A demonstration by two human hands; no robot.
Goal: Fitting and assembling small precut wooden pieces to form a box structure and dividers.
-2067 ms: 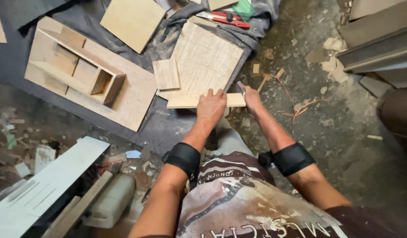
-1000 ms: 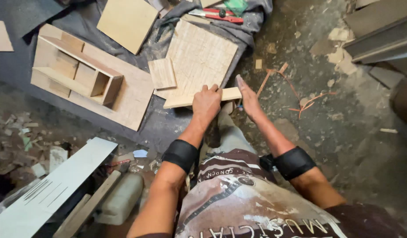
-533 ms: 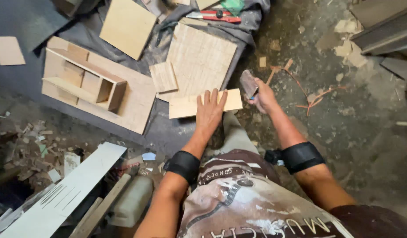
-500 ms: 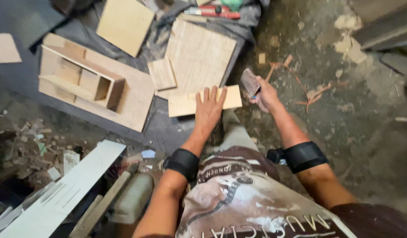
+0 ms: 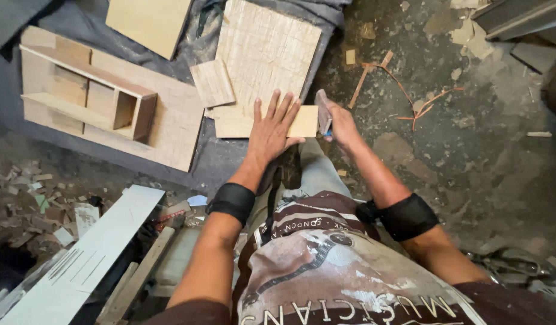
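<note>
Fingers spread flat, the left hand (image 5: 272, 127) pressed down on a small rectangular wood piece (image 5: 239, 123), which lay on the dark cloth (image 5: 212, 159) at the near edge of a larger scored board (image 5: 267, 51). Its palm covered the middle of the piece, so both ends showed on either side. The right hand (image 5: 340, 123) was closed around a small flat block (image 5: 322, 111) — grey, perhaps a sanding block, though its kind could not be told — held upright against the right end of the wood piece. A smaller square offcut (image 5: 212, 82) rested just left of the scored board, overlapping its edge. Further left sat an open wooden box frame (image 5: 85, 99) with dividers, on its own panel. A plain plywood sheet (image 5: 148, 23) lay above it. Both forearms wore black bands — the left one (image 5: 231, 201) near the wrist, the right one (image 5: 408, 215) at the elbow. Wood scraps (image 5: 31, 201) littered the floor at lower left, beside a long white plank (image 5: 85, 256).
</note>
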